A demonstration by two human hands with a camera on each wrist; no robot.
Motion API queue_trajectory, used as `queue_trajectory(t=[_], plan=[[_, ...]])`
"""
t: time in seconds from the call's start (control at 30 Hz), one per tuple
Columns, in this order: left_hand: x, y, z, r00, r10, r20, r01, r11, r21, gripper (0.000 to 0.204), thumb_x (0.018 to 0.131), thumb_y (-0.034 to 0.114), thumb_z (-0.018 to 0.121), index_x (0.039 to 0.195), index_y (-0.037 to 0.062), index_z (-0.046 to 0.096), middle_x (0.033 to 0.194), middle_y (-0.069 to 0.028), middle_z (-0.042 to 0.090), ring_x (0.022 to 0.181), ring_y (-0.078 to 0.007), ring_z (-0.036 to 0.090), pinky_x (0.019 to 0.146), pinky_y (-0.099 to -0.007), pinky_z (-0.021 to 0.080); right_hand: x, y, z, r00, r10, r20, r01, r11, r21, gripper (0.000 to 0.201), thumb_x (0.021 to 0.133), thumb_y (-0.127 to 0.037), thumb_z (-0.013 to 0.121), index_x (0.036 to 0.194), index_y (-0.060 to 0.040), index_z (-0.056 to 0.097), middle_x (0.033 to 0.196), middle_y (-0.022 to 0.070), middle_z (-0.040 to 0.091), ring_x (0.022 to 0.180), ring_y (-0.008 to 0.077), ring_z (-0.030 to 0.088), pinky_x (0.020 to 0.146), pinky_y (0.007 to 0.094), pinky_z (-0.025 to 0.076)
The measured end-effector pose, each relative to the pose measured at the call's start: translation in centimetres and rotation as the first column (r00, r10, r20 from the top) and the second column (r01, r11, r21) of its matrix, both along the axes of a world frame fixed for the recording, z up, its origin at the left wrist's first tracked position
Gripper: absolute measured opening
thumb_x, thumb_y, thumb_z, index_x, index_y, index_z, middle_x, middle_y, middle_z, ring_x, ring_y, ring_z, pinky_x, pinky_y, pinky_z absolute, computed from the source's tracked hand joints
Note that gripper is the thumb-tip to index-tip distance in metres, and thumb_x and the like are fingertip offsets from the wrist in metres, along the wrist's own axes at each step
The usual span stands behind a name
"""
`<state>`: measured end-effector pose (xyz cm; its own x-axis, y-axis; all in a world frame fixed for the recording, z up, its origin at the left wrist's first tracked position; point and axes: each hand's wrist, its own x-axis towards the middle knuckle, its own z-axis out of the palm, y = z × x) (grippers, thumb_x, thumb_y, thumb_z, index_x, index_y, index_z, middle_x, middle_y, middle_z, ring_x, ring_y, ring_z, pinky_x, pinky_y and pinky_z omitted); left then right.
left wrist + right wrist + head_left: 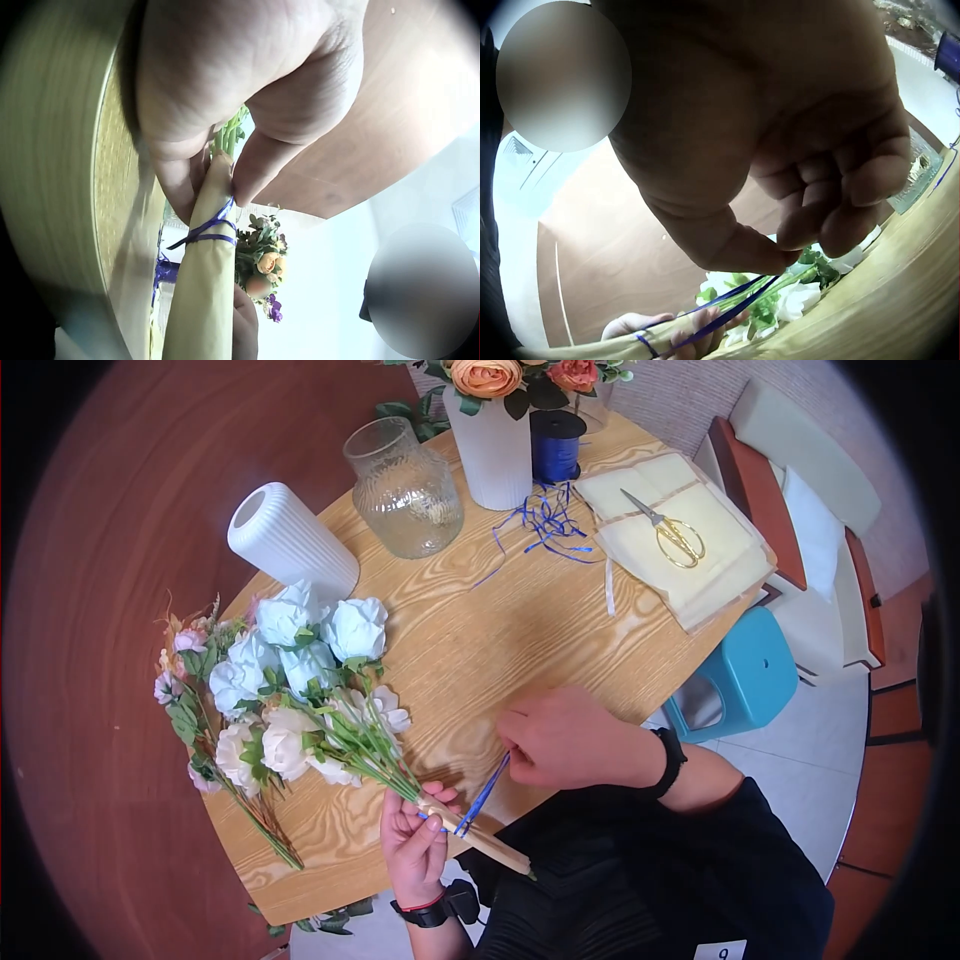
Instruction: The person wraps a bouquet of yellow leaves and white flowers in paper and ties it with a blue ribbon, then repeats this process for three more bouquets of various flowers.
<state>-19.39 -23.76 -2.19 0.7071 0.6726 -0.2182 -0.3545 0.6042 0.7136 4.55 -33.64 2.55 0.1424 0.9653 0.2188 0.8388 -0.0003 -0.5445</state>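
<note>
My left hand [414, 847] grips a bouquet by its stems, thumb and fingers around the top of the cream paper wrap [498, 849]. Pale blue roses [354, 628] and white flowers [288, 742] of the bunch lie toward the table's left side. A blue ribbon [213, 238] goes round the wrap just below the left fingertips. My right hand [570, 738] pinches the ribbon between thumb and curled fingers, and in the right wrist view two blue strands [721, 318] run taut from the wrap to that pinch. The wrapped end points toward my body.
Pink-flowered stems [192, 705] lie at the left. A white ribbed vase [295, 540], a glass vase [408, 500] and a white vase [490, 455] holding flowers stand behind. Loose ribbon lies by a blue spool [556, 448]. Gold-handled scissors [680, 542] rest on cream paper [690, 595].
</note>
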Motion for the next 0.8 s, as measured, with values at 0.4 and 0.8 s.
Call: queue_trajectory(t=[0.4, 0.8], plan=[[-0.1, 0.1, 0.1, 1.0, 0.002, -0.021, -0.002, 1.0, -0.019, 0.075, 0.083, -0.006, 0.064, 0.148, 0.0004, 0.028, 0.114, -0.0194, 0.063, 0.101, -0.0288, 0.066, 0.083, -0.0396, 0.055, 3.6, 1.8, 3.5, 0.97, -0.194, 0.15, 0.206, 0.976, -0.07, 0.02, 0.078, -0.022, 0.067, 0.08, -0.0038, 0.059, 0.071, 0.013, 0.062, 0.07, 0.0332, 0.065, 0.061, 0.0449, 0.051], [-0.2, 0.1, -0.1, 1.0, -0.013, -0.005, 0.013, 1.0, -0.004, 0.07, 0.085, -0.005, 0.061, 0.147, 0.0004, 0.03, 0.115, -0.0196, 0.063, 0.102, -0.0298, 0.065, 0.085, -0.0425, 0.055, 7.8, 9.1, 3.4, 0.967, -0.232, 0.103, 0.214, 0.964, 0.157, 0.022, 0.074, -0.023, 0.075, 0.071, -0.0063, 0.062, 0.067, 0.011, 0.065, 0.069, 0.0322, 0.066, 0.06, 0.0425, 0.052]])
